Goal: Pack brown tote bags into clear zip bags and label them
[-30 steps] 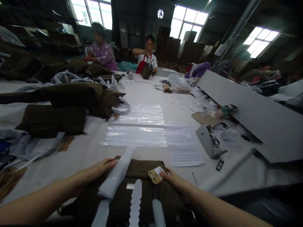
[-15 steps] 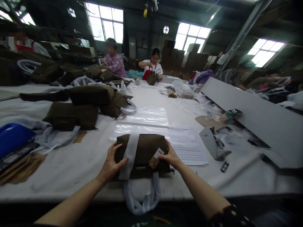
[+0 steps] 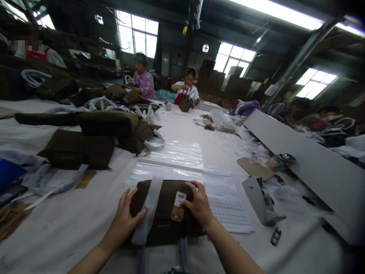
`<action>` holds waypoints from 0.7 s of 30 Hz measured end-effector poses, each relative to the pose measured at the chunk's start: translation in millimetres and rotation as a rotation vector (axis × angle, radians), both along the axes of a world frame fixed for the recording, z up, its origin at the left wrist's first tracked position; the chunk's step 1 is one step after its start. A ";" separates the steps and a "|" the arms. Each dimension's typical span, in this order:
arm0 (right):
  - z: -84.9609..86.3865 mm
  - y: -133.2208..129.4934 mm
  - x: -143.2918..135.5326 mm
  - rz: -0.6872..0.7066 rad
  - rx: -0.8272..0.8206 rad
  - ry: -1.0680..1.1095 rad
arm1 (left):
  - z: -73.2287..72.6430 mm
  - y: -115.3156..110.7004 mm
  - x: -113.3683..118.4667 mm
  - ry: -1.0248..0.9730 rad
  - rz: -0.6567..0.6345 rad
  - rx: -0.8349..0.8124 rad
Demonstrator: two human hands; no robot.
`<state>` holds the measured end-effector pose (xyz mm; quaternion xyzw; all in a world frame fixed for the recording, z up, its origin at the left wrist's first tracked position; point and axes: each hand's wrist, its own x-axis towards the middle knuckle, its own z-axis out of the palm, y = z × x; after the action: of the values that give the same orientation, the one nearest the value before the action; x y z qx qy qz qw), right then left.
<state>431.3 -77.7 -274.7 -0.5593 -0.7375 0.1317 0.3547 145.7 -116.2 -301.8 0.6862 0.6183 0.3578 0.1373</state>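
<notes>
A dark olive bag [image 3: 168, 190] lies on the white-covered table close in front of me, its wrapped handles hanging toward me. My left hand [image 3: 125, 215] holds the bag's left end, thumb on a whitish wrapped strap [image 3: 152, 201] that crosses the bag. At the upper right of the bag, my right hand [image 3: 199, 203] grips its edge, with the thumb at a brown and white tag [image 3: 178, 207]. Just behind the bag are clear plastic sheets [image 3: 182, 152], and printed papers [image 3: 230, 205] lie to its right.
More olive bags [image 3: 76, 148] are piled at the left, near a blue object [image 3: 10, 173]. A grey dispenser [image 3: 258, 198], a bottle [image 3: 279, 161] and a slanted white board [image 3: 299, 148] stand right. Co-workers sit across the table.
The view has tilted, so the table sits lower in it. My right hand has moved to the bag's upper edge, and the tag now stands more upright.
</notes>
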 end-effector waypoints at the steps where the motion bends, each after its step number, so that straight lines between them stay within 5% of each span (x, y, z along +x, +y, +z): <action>1: 1.4 1.5 -4.9 0.070 0.011 -0.021 | 6.9 -1.9 4.9 0.091 -0.043 0.127; 3: 0.3 1.7 -14.1 0.215 0.006 -0.059 | 20.1 -2.0 17.7 0.300 -0.253 0.314; 5: -3.7 0.1 -22.1 0.318 -0.030 -0.119 | 26.0 5.5 31.5 0.457 -0.426 0.318; 14: -19.1 6.8 -41.4 0.324 -0.309 -0.297 | -15.4 40.5 49.9 0.509 -0.425 0.056; 18: -14.9 3.6 -28.4 0.362 -0.221 -0.227 | 10.0 40.6 35.7 0.335 -0.535 -0.001; 21: -6.9 14.8 -0.2 0.182 -0.056 -0.026 | 37.5 61.4 14.2 0.043 -0.370 0.051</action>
<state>431.1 -62.8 -281.5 -0.5014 -0.7859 0.1769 0.3158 160.0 -54.8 -264.2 0.7989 0.4753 0.3272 0.1698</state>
